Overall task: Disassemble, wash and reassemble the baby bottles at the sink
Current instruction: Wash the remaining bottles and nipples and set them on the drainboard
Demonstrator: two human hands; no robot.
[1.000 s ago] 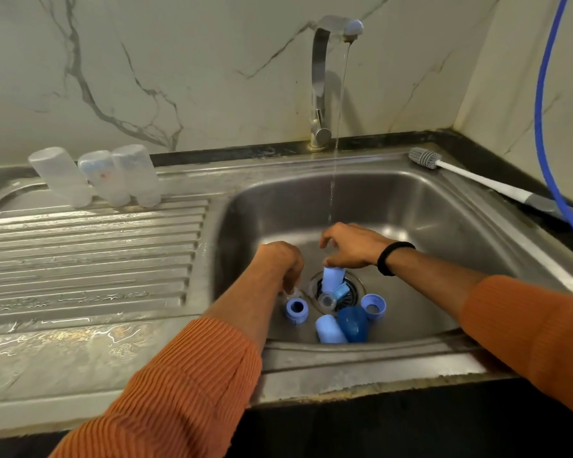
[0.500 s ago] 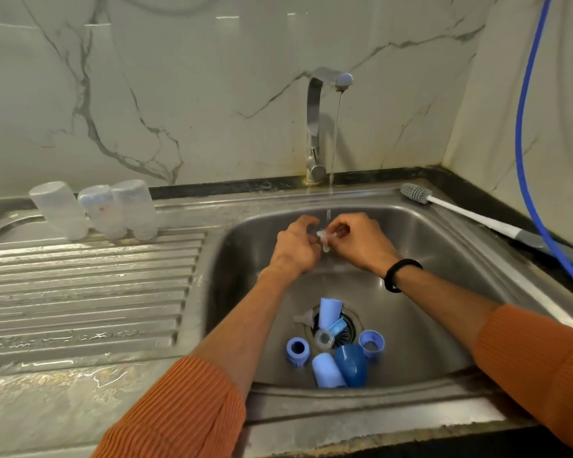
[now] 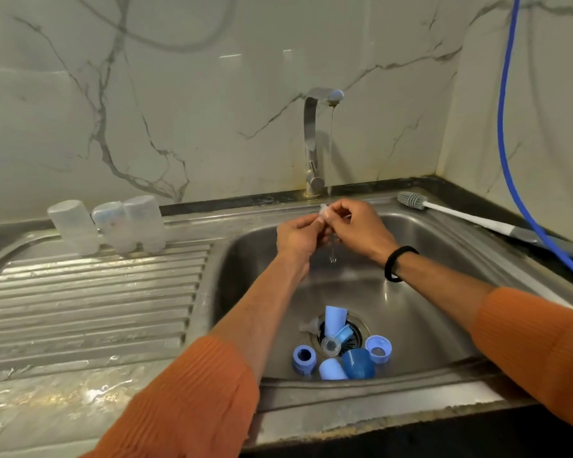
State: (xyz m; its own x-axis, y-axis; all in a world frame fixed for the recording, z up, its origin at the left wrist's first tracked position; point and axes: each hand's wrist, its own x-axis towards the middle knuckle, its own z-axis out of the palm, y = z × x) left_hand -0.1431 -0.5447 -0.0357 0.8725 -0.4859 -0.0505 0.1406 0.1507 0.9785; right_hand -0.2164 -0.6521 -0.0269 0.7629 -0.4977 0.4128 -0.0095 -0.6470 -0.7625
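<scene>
Both hands are raised over the sink basin [image 3: 427,259] under a thin stream from the tap [image 3: 315,140]. My left hand [image 3: 298,238] and my right hand [image 3: 358,228] pinch a small clear silicone teat [image 3: 325,211] between their fingertips. On the basin floor around the drain lie several blue bottle parts: a pale blue cap [image 3: 334,319], a blue collar ring [image 3: 303,357], a second collar ring [image 3: 379,348], a dark blue cap [image 3: 358,363] and another clear teat [image 3: 331,345]. Three clear bottle bodies [image 3: 110,226] stand upside down at the back of the drainboard.
A ridged steel drainboard [image 3: 90,292] lies left of the basin, with wet counter in front of it. A white-handled bottle brush [image 3: 444,209] rests on the sink's right rim. A blue hose [image 3: 510,160] hangs down the right wall. Marble walls close the back and right.
Both hands rose from the parts at the drain to the water stream, carrying a clear teat. The camera view tilted upward.
</scene>
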